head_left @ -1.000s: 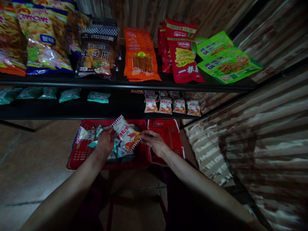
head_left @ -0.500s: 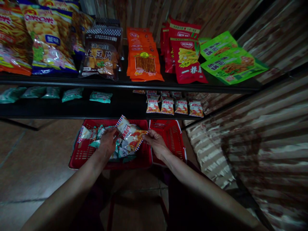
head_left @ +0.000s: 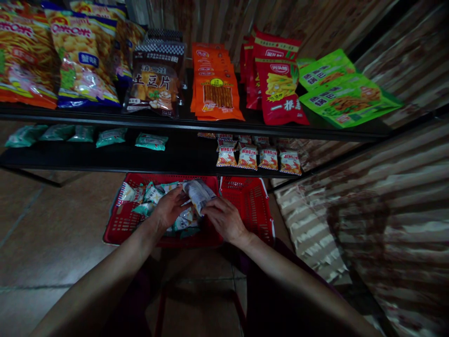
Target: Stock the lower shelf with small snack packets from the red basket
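Observation:
A small snack packet (head_left: 199, 194) is held over the left red basket (head_left: 114, 224), its greyish printed back facing up. My right hand (head_left: 226, 219) grips its lower right side, fingers bent over the edge. At the packet's left end is my left hand (head_left: 170, 207), its fingers apart and the tips at or very near the edge; whether they touch is unclear. Beneath my hands lie several green-and-white packets (head_left: 152, 193) in the basket. A white packet with a striped edge (head_left: 129, 193) rests at the basket's left end.
A second red basket (head_left: 245, 199) adjoins on the right. On the lower black shelf (head_left: 185, 159) are teal packets (head_left: 151, 141) and rows of small orange-and-white packets (head_left: 247, 156). Larger snack bags (head_left: 86, 61) line the upper shelf. Corrugated, patterned sheeting (head_left: 386, 201) borders the right side.
The packet has been turned over, from its orange-and-white front to its greyish back. My right hand has moved over its lower edge, and my left fingers have spread. The view has shifted slightly.

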{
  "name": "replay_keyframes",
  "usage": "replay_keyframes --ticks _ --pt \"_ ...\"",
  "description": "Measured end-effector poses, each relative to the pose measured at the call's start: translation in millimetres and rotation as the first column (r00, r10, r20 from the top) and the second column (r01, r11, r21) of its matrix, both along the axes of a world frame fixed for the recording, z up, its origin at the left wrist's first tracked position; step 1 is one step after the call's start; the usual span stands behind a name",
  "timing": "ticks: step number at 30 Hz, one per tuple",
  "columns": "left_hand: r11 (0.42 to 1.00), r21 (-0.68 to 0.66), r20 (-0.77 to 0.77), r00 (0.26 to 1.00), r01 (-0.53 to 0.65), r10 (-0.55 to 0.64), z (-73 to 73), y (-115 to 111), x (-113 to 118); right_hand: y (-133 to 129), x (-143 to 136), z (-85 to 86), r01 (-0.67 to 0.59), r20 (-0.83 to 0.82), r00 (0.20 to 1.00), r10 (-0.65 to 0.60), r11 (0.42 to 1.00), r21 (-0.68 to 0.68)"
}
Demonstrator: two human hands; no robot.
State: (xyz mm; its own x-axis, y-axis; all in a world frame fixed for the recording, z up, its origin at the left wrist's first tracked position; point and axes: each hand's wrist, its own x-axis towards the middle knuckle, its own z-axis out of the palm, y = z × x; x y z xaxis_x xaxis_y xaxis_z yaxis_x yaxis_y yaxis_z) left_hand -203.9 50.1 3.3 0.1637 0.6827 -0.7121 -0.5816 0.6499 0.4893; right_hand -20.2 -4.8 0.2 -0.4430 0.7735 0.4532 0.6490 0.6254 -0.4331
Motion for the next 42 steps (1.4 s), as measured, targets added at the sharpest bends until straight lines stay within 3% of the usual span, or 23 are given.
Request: replay_keyframes --ticks 10,13,15,17,19,22,24,25,27,30,42 --pt "0.993 0.011 -0.1 0.988 -0.117 0.118 -5.0 1 -3 -2 -5 -3.0 -0.072 0.048 0.996 0.073 0.997 -0.035" --pt "0.985 0.057 -0.122 0.979 -0.16 0.166 -6.9 3 -6 -6 -9 -5.9 -0.012 0.0 1.0 0.012 0.993 -0.116" --pt "0.977 0.095 -0.129 0.971 -0.19 0.201 -8.4 6 -8 -8 -13 -8.8 0.11 -0.092 0.987 -0.129 0.976 -0.187" --pt "0.97 0.12 -0.138 0.964 -0.214 0.229 -9.9 8 -11 -9 -16 -11.4 0.267 -0.219 0.912 -0.347 0.907 -0.324" --pt "0.963 0.14 -0.14 0.958 -0.231 0.25 -11.0 8 -12 -8 -19 -12.4 0.297 -0.333 0.77 -0.544 0.768 -0.568" --pt "0.96 0.164 -0.125 0.96 -0.227 0.249 -11.1 7 -11 -5 -20 -9.2 -0.004 -0.39 0.582 -0.714 0.477 -0.879" --pt "0.964 0.172 -0.112 0.968 -0.205 0.226 -10.2 5 -8 -3 -21 -5.9 -0.198 -0.382 0.492 -0.783 0.326 -0.924" --pt "0.965 0.174 -0.111 0.97 -0.196 0.217 -9.7 4 -6 -2 -21 -4.9 -0.25 -0.374 0.45 -0.811 0.287 -0.925" --pt "0.968 0.174 -0.118 0.972 -0.179 0.201 -8.9 2 -4 -2 -21 -4.4 -0.297 -0.366 0.388 -0.846 0.261 -0.918" --pt "0.971 0.165 -0.133 0.972 -0.17 0.193 -9.4 1 -2 -2 -20 -7.1 -0.303 -0.377 0.349 -0.858 0.277 -0.912" --pt "0.957 0.13 -0.149 0.949 -0.26 0.279 -8.9 5 -4 -8 -27 -7.9 -0.35 -0.352 0.37 -0.86 0.222 -0.91"
